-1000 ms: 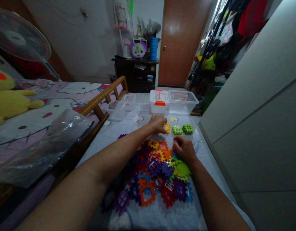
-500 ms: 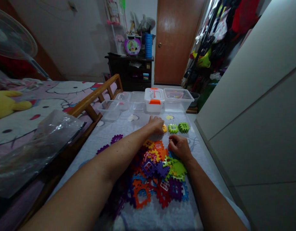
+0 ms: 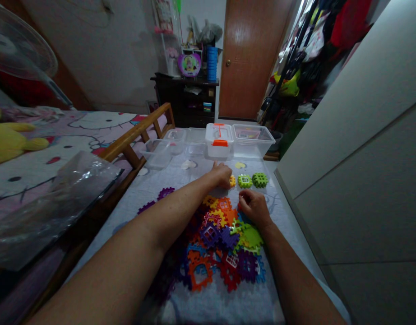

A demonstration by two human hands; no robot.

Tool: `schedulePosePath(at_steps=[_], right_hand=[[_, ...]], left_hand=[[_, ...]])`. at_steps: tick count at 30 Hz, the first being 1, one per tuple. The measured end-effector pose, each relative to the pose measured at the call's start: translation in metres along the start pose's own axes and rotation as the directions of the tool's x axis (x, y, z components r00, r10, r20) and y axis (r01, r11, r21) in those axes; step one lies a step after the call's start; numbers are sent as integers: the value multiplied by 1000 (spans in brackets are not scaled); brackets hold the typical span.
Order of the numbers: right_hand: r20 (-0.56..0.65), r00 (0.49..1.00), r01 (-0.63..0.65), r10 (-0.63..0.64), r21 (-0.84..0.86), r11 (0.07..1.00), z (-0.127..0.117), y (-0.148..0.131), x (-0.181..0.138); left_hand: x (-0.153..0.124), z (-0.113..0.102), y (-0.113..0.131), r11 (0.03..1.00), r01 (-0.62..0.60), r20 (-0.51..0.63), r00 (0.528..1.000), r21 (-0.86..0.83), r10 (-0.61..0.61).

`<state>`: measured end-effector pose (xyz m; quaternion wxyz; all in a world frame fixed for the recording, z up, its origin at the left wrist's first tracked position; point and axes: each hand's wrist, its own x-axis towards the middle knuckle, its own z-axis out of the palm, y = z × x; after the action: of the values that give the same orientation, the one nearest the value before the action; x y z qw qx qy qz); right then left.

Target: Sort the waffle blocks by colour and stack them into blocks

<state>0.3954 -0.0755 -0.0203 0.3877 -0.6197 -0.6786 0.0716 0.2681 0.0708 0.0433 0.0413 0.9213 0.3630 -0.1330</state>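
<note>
A heap of coloured toothed plastic tiles (image 3: 221, 243) lies on the grey table (image 3: 154, 189). My left hand (image 3: 220, 174) reaches over the heap, fingers curled on a yellow tile (image 3: 232, 181) at the far side. To its right two green tiles (image 3: 251, 180) sit in a row. My right hand (image 3: 253, 206) rests at the heap's far edge with its fingers curled in; what they grip is hidden, with an orange tile (image 3: 228, 212) just beside them.
Clear plastic tubs (image 3: 253, 141) and a white box with an orange latch (image 3: 219, 141) line the table's far edge. Two purple tiles (image 3: 157, 198) lie apart at left. A wooden bed rail (image 3: 133, 137) and a bed stand left, a grey wall right.
Both hands have stayed in nearly the same places; the view has shifted slightly. Two purple tiles at left, partly hidden one second ago, now show.
</note>
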Motion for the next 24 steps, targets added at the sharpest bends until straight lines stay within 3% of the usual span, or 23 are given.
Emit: schedulePosePath(at_steps=[11, 17, 21, 24], right_hand=[[-22, 1000, -5, 6, 13, 1000, -3, -5, 0], [-28, 1000, -9, 9, 2, 1000, -3, -4, 1], [-18, 1000, -24, 24, 5, 1000, -2, -5, 1], [-15, 1000, -22, 22, 10, 1000, -2, -7, 1]], left_hand=[[-15, 2, -4, 996, -33, -86, 996, -88, 25], [-53, -12, -30, 981, -119, -187, 978, -154, 89], [-89, -10, -46, 947, -215, -92, 976, -239, 198], [-104, 0, -43, 933, -230, -14, 972, -275, 236]])
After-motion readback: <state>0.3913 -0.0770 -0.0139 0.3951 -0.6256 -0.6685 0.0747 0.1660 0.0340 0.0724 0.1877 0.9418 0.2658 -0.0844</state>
